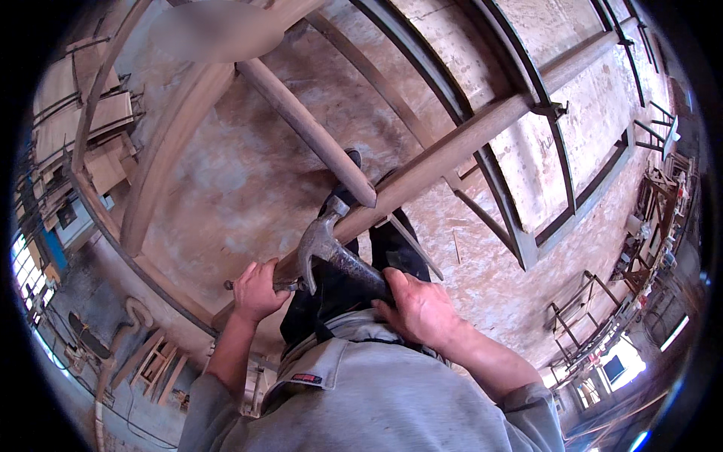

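My right hand (pixel 423 307) is closed round the dark handle of a claw hammer (pixel 320 239), its worn metal head tilted up over a long wooden rail (pixel 440 162). My left hand (pixel 260 288) is wrapped round a short dark metal rod (pixel 228 285) beside the rail; one end sticks out left of the fist, the other toward the hammer's claw. What kind of tool the rod is, I cannot make out. Just beyond the hammer head, a round wooden bar (pixel 309 128) slants down, its cut end against or very near the rail.
Curved wooden pieces (pixel 169 143) rise at the left. Panels in dark metal frames (pixel 553 158) stand along the right of the rail. Stacked boards (pixel 90 128) lie far left, and a cluttered bench (pixel 651 218) is far right. A thin wood strip (pixel 414 245) is near my legs.
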`<action>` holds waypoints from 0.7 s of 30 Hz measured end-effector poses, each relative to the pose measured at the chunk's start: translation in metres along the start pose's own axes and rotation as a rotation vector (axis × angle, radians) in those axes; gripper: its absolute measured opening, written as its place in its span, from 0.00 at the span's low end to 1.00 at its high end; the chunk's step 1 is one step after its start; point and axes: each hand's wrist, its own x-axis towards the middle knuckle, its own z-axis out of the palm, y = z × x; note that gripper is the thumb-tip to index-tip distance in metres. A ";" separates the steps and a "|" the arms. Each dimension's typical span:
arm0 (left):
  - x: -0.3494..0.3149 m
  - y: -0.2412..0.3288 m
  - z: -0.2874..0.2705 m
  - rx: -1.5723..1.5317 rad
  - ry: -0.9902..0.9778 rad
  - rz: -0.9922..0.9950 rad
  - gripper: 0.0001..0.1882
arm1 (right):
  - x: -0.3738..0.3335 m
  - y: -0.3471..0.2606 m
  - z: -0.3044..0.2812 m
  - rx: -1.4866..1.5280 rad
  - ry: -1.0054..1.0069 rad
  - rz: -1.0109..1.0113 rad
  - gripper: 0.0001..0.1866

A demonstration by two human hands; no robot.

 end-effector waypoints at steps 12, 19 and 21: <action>-0.007 -0.005 0.007 -0.052 0.148 0.096 0.27 | 0.003 -0.001 0.051 -0.075 0.096 -0.006 0.22; -0.007 -0.005 0.009 -0.046 0.211 0.128 0.26 | 0.000 -0.008 0.054 -0.057 0.175 0.071 0.19; -0.006 -0.005 0.008 -0.052 0.200 0.132 0.26 | 0.000 -0.019 0.061 -0.028 0.134 0.088 0.19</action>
